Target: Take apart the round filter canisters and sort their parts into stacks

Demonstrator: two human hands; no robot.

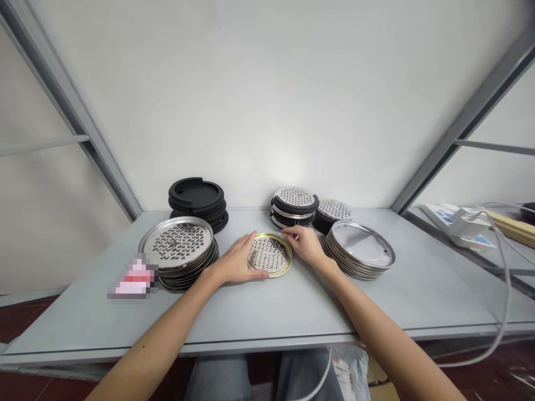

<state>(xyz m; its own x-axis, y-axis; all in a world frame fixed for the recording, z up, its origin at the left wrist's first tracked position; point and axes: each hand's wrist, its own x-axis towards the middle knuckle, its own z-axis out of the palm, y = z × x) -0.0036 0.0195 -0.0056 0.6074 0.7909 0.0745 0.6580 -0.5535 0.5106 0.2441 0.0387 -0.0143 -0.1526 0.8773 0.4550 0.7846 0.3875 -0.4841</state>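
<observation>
A round metal grater plate [270, 256] with a gold-coloured rim lies flat on the table between my hands. My left hand [240, 259] wraps its left edge, thumb at the front and fingers at the back. Bent fingers of my right hand [307, 243] press on the rim at the back right; their tips are partly hidden. Left of my left hand stands a stack of larger rimmed grater plates [183, 243], teeth up. Beside my right wrist is a stack of smooth metal discs [363, 245], each seemingly with a raised rim.
Black round bases [196, 195] are piled at the back left. Grater plates in black rings [296, 197] and more grater plates [334, 210] stand at the back right. A blurred pink item [134, 278] lies far left. A white cable [507, 289] hangs over the right side.
</observation>
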